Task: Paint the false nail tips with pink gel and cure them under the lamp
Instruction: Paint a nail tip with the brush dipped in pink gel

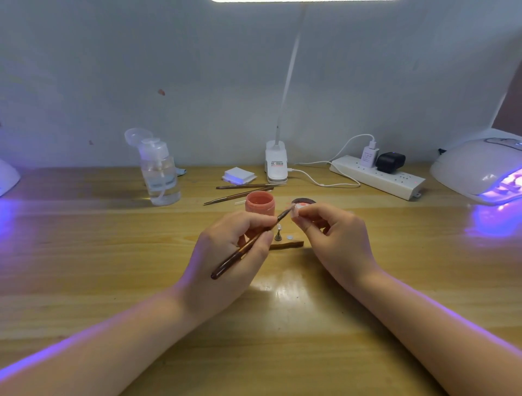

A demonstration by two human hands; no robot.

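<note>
Soft, cool light from above, with violet spill at both sides.

A white glow from the desk lamp (303, 0) overhead leaves a glare patch on the wooden table (113, 254) just nearer than the fingers (262, 223). Curing lamps far right (477, 169) and far left (7, 176) of them cast purple reflections. The fingertips are slightly motion-blurred; wide-angle distortion bows the table's far edge, and the corners look soft.

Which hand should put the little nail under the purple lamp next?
The right hand, probably. It already pinches the nail tip, and the glowing curing lamp sits on its side of the table. The left hand is busy holding the brush.
</note>
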